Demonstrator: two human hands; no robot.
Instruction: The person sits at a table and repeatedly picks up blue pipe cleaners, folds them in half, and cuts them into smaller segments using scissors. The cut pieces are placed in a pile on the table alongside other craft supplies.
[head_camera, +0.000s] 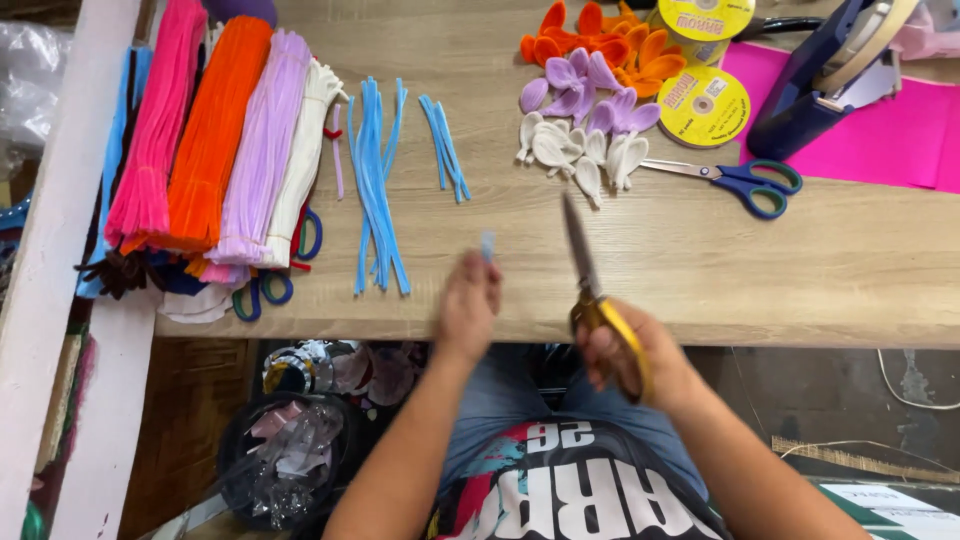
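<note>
Left hand (468, 305): fingers pinch a small light blue piece (487, 244), near edge of the counter (800, 270).
Right hand (625, 350): fingers wrapped around yellow-handled scissors (590, 290), blades pointing far.
Left of the hands: blue strips (375, 180).

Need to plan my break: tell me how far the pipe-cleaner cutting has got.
Done: two piles of cut light-blue pipe cleaners lie on the wooden table. In hand: the left hand pinches a short light-blue piece; the right hand holds yellow-handled scissors. Left: uncut pink, orange, lilac and white bundles.
</note>
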